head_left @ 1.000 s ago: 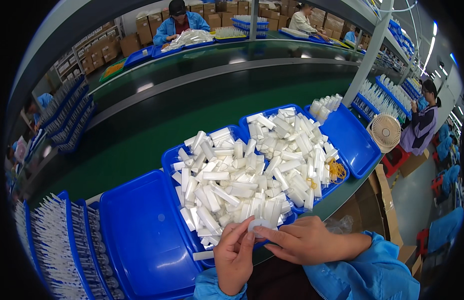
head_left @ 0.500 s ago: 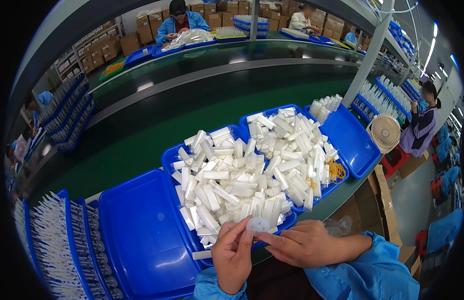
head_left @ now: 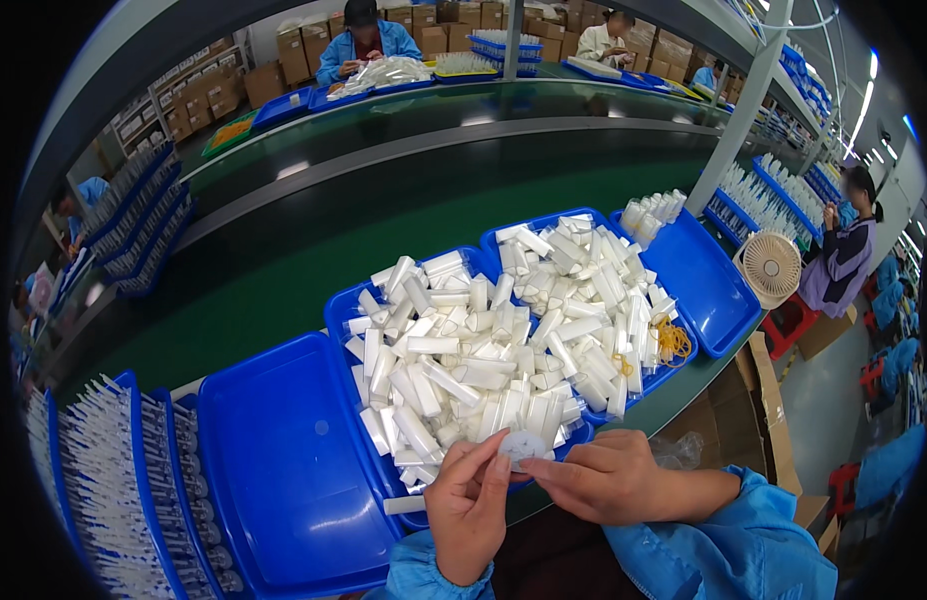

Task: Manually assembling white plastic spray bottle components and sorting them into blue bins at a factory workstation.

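A round, translucent whitish disc is held upright over the near edge of a heaped tray. My left hand grips its left side between thumb and fingers. From the right, my right hand pinches the disc's lower edge, its other fingers curled. What the fingers cover behind the disc is hidden. Beyond both hands lies a pile of white pieces in clear plastic sleeves, filling a blue tray. A second blue tray to its right holds more of them, along with yellow rubber bands.
To the left lies a flat blue tray, beside stacked blue trays of thin clear-white parts. A shallow blue tray and a beige fan stand at right. An open carton sits near my right arm. Co-workers sit across the green belt.
The disc has shifted slightly to the right. My right fingers have drawn in closer at its lower edge, while my left hand keeps its grip.
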Demonstrator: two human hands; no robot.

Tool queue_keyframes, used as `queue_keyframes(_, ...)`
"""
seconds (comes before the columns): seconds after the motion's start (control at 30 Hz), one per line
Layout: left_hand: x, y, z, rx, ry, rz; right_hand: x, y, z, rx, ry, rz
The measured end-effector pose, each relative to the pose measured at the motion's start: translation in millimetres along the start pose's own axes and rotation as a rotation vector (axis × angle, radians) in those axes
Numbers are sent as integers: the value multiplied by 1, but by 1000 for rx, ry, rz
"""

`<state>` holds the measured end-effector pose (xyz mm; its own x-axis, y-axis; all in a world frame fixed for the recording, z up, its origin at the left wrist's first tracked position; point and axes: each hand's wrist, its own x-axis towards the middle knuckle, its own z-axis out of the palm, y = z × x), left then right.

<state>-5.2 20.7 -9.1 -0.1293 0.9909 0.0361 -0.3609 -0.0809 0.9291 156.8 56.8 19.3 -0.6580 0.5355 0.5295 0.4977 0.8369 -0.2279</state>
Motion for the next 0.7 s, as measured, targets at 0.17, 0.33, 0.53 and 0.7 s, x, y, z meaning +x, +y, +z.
queue_keyframes(0.17,-1,0,-1,4,-7,9,-4,0,0,-30,5,-23)
queue_keyframes(0.33,-1,-3,1,-107,-15,-66,-5,3,-1,-65,17,-69)
queue_keyframes(0.53,-4,-4,0,-249,-122,-114,-6,4,-7,106,-4,-78)
queue_keyframes(0.7,-6,-6,0,-303,-164,-99,-15,6,-17,722,-21,258)
